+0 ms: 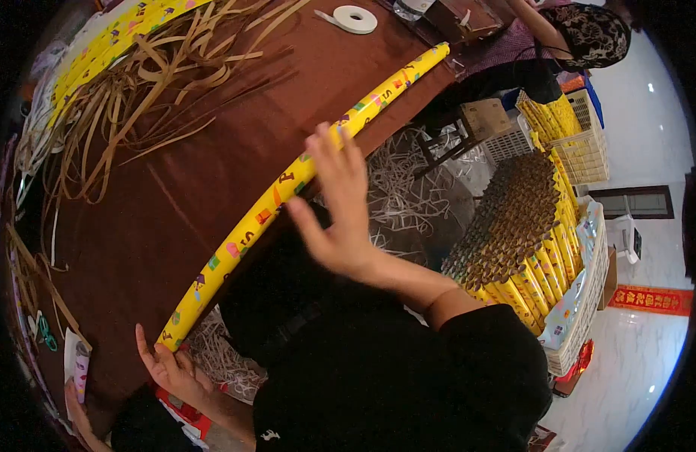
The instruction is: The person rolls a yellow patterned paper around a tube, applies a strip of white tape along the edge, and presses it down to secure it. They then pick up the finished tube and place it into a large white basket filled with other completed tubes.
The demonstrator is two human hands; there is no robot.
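A long yellow roll of printed wrapping paper (246,230) lies diagonally along the edge of a brown-covered table (129,248). My right hand (334,200) lies over the roll's middle, its fingers stretched out and the thumb spread apart. At the near end of the roll, my left hand (172,371) touches the tip with fingers apart and the index finger extended. The roll's far end reaches towards the upper right with no hand on it.
Tangled brown paper strips (137,83) and a white tape roll (355,19) lie on the table. Green scissors (46,334) lie far left, near another person's hand (78,414). A crate (581,331) of yellow rolls stands right. Shredded strips (408,184) cover the floor.
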